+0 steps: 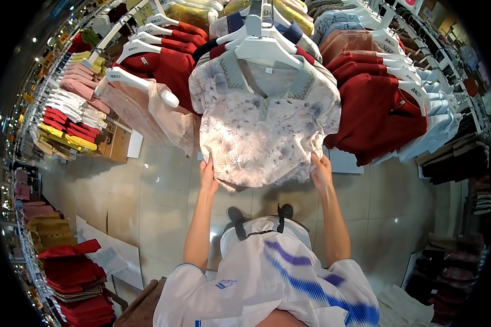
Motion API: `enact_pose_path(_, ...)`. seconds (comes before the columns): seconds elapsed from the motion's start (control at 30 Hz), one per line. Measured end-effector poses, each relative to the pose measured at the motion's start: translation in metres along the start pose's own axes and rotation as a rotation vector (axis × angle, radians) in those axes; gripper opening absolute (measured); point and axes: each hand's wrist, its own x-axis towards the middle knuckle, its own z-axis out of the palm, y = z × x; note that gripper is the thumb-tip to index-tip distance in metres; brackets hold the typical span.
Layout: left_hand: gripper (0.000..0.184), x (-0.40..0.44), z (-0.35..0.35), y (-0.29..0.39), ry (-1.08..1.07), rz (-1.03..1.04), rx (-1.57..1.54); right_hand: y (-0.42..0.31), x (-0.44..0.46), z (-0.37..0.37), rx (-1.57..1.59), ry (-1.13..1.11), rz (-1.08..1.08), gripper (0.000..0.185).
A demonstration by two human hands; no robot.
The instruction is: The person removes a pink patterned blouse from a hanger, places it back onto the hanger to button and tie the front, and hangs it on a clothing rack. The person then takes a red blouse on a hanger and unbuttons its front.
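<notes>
A pale floral blouse point(262, 131) with a grey-green embroidered collar hangs on a white hanger point(268, 52) straight in front of me. Its left edge near the hem is pinched by my left hand point(208, 173). On the opposite side, my right hand point(321, 168) grips the blouse's other edge at about the same height. Both arms reach forward, and the hem is spread between my hands. Some fingertips are hidden behind the fabric.
Red tops point(373, 111) hang right of the blouse, and a sheer pink top point(147, 106) hangs left. Folded red garments point(76, 283) lie stacked at lower left. More clothes racks line both sides. A tiled floor point(163, 191) lies below.
</notes>
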Motion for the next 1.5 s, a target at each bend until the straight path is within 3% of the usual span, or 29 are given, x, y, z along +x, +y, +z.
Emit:
enact_pose_path(0.33, 0.035, 0.01, -0.016, -0.008, 0.107, -0.047, 0.075, -0.019, -0.015, 0.028, 0.096, 0.037, 0.066, 0.027)
enact_pose_path(0.5, 0.035, 0.022, -0.028, -0.013, 0.154, -0.057, 0.164, -0.044, -0.034, 0.051, 0.155, -0.108, 0.13, 0.023)
enact_pose_path(0.6, 0.026, 0.025, -0.029, -0.018, 0.211, 0.049, 0.303, -0.062, -0.049, 0.069, 0.124, -0.154, 0.15, 0.023)
enact_pose_path(0.67, 0.03, 0.018, -0.017, -0.018, 0.374, 0.116, 0.869, -0.061, -0.052, 0.072, 0.134, -0.218, 0.16, 0.025)
enact_pose_path(0.7, 0.03, 0.013, -0.01, -0.02, 0.367, 0.111, 0.872, -0.06, -0.054, 0.073, 0.136, -0.21, 0.158, 0.025)
enact_pose_path(0.77, 0.033, 0.001, 0.013, -0.029, 0.104, 0.393, 0.96, -0.06, -0.057, 0.081, 0.142, -0.22, 0.155, 0.023)
enact_pose_path(0.83, 0.031, -0.039, 0.085, -0.014, -0.278, 0.296, 0.765, -0.063, -0.062, 0.091, 0.126, -0.223, 0.169, 0.024)
enact_pose_path(0.9, 0.026, -0.062, 0.137, -0.01, -0.46, 0.679, 0.878, -0.062, -0.064, 0.097, 0.233, -0.277, 0.159, 0.026)
enact_pose_path(1.03, 0.022, -0.061, 0.165, -0.012, -0.454, 0.59, 0.928, -0.065, -0.062, 0.096, 0.254, -0.362, 0.154, 0.027)
enact_pose_path(1.2, 0.007, -0.055, 0.164, -0.008, -0.536, 0.657, 0.997, -0.076, -0.07, 0.099, 0.179, -0.305, 0.144, 0.023)
enact_pose_path(1.33, 0.005, -0.054, 0.163, -0.006, -0.548, 0.711, 1.039, -0.071, -0.066, 0.088, 0.195, -0.338, 0.214, 0.022)
enact_pose_path(1.43, 0.01, -0.051, 0.161, -0.004, -0.483, 0.569, 0.888, -0.068, -0.062, 0.08, 0.253, -0.331, 0.214, 0.021)
enact_pose_path(1.5, 0.007, -0.048, 0.161, -0.003, -0.542, 0.692, 0.924, -0.078, -0.068, 0.09, 0.309, -0.324, 0.209, 0.021)
